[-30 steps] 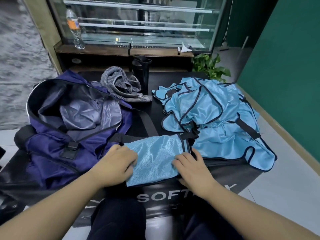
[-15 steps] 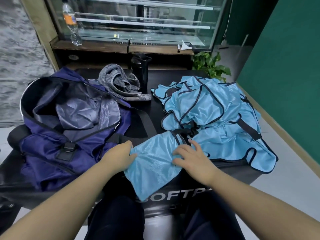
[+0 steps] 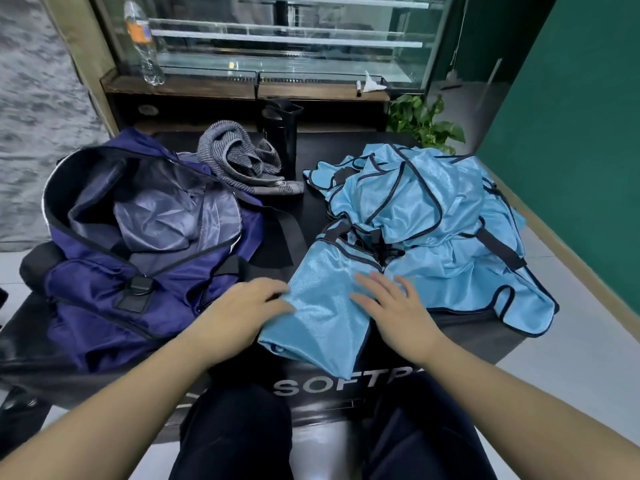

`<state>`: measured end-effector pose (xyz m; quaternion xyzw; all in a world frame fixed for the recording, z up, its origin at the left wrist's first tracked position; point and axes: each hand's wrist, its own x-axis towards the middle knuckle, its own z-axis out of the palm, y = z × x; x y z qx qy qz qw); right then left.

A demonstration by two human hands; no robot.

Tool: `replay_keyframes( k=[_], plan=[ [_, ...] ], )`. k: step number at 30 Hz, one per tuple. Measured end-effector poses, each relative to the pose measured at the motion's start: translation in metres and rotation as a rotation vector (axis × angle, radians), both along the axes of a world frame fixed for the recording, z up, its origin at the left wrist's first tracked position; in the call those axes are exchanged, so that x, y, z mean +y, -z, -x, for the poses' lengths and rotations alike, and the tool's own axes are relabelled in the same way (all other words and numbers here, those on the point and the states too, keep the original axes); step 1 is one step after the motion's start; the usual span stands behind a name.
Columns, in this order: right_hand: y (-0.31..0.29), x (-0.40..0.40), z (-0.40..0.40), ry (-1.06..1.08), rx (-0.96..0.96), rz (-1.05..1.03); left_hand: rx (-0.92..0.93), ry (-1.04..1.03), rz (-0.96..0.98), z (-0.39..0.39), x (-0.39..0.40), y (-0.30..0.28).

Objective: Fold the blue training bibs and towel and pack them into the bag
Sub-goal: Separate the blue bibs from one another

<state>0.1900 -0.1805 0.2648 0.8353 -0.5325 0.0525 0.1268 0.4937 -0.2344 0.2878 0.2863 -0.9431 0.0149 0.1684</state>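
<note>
A folded light-blue bib [image 3: 322, 306] lies slanted at the front edge of the black padded table [image 3: 304, 216], its lower end hanging over the edge. My left hand [image 3: 249, 306] touches its left side, fingers curled at the cloth's edge. My right hand [image 3: 391, 299] lies flat on its right side, fingers spread. Behind it sits a loose pile of blue bibs [image 3: 433, 216] with dark trim. The navy bag [image 3: 138, 244] lies open at the left, grey lining showing. A grey striped towel [image 3: 239, 161] is bunched behind the bag.
A black bottle [image 3: 282, 133] stands upright at the table's back middle. Behind it is a glass display case with a plastic bottle [image 3: 142, 43] on its ledge. A green plant [image 3: 422, 123] and a green wall are to the right. My knees are under the front edge.
The folded bib has turned from lying sideways to slanting towards me, its end now over the table edge. My right hand has flattened and spread on it; my left hand moved to its left edge.
</note>
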Motion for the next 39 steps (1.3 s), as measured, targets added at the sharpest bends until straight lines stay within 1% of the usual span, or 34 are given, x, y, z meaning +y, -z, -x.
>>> replay_keyframes(
  k=[1, 2, 4, 5, 8, 9, 12, 16, 18, 20, 22, 24, 26, 29, 32, 35, 37, 39],
  plan=[
    [0.004, 0.007, 0.002, -0.079, -0.037, -0.023, -0.034, 0.124, 0.012, -0.002, -0.003, 0.005],
    [0.008, 0.012, 0.004, -0.14, -0.067, -0.055, -0.075, 0.195, -0.025, -0.004, -0.006, 0.01],
    [0.015, 0.02, 0.007, -0.188, -0.068, -0.165, -0.144, 0.219, -0.156, -0.005, -0.009, 0.019],
    [0.018, 0.023, 0.007, -0.188, -0.062, -0.205, -0.131, 0.185, -0.232, -0.003, -0.011, 0.022],
    [0.025, 0.027, -0.007, -0.112, -0.094, -0.221, 0.043, -0.064, -0.653, 0.003, -0.01, 0.022],
    [0.026, 0.028, -0.013, -0.077, -0.108, -0.202, 0.119, -0.122, -0.744, 0.005, -0.01, 0.021],
    [0.028, 0.027, -0.029, -0.005, -0.164, -0.153, 0.322, -0.17, -0.893, 0.009, -0.01, 0.022],
    [0.023, 0.028, -0.037, 0.036, -0.211, -0.194, 0.443, -0.201, -1.006, 0.016, -0.005, 0.014],
    [0.017, 0.029, -0.036, 0.028, -0.386, -0.238, 0.442, -0.189, -1.022, 0.018, -0.003, 0.009],
    [0.012, 0.03, -0.031, 0.059, -0.574, -0.332, 0.404, -0.201, -0.987, 0.016, -0.004, 0.012],
    [0.008, 0.028, -0.03, 0.109, -0.697, -0.377, 0.396, -0.226, -0.965, 0.014, -0.004, 0.014],
    [0.008, 0.024, -0.031, 0.18, -0.75, -0.396, 0.417, -0.204, -0.972, 0.014, -0.002, 0.015],
    [0.007, 0.02, -0.033, 0.238, -0.831, -0.423, 0.402, -0.176, -0.935, 0.016, 0.002, 0.014],
    [-0.003, 0.019, -0.036, 0.24, -1.009, -0.489, 0.427, -0.223, -0.852, 0.019, 0.004, 0.015],
    [-0.011, 0.018, -0.034, 0.234, -1.057, -0.556, 0.509, -0.303, -0.791, 0.023, 0.009, 0.015],
    [-0.014, 0.02, -0.031, 0.224, -1.135, -0.641, 0.525, -0.34, -0.738, 0.026, 0.018, 0.015],
    [-0.015, 0.027, -0.031, 0.257, -1.24, -0.615, 0.535, -0.379, -0.744, 0.028, 0.022, 0.013],
    [-0.013, 0.036, -0.034, 0.284, -1.24, -0.441, 0.552, -0.404, -0.763, 0.031, 0.026, 0.01]
  ],
)
